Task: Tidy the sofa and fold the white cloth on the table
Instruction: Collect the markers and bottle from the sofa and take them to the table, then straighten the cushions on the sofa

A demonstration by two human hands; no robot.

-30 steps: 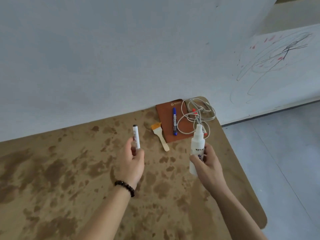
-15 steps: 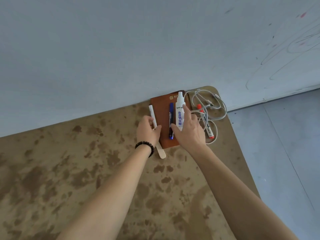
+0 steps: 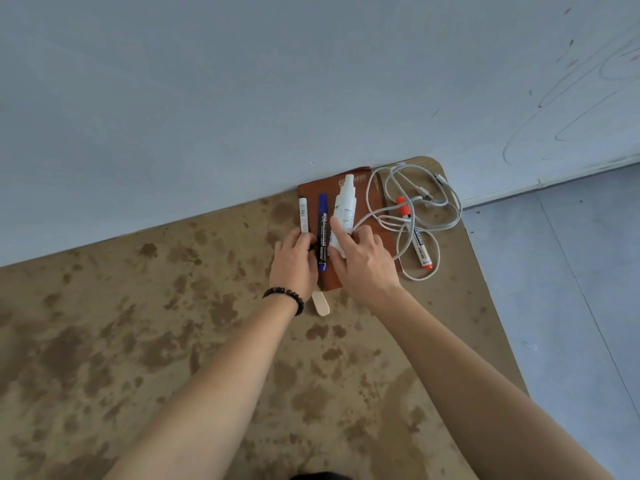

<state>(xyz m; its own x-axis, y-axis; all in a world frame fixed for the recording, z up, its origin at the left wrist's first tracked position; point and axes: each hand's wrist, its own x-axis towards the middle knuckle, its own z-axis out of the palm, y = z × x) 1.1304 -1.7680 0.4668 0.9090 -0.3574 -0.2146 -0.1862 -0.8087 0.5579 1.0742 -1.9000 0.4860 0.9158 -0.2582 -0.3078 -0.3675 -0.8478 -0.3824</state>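
No sofa and no white cloth are in view. My left hand (image 3: 294,261) curls its fingers round the lower end of a white marker (image 3: 303,213) that lies on a brown notebook (image 3: 363,216) against the wall. My right hand (image 3: 363,261) rests on a white spray bottle (image 3: 345,206), also lying on the notebook, with the index finger straight along it. A blue marker (image 3: 322,230) lies between the two.
The notebook sits at the far right corner of a brown mottled table (image 3: 138,341). A tangled white cable (image 3: 446,216) and a red-capped whiteboard marker (image 3: 417,237) lie beside it. A wooden brush handle (image 3: 320,304) pokes out under my left wrist. Grey floor (image 3: 571,289) lies to the right.
Both hands carried the white marker and the spray bottle from mid-table to the notebook and laid them down beside the blue marker. The view has moved closer.
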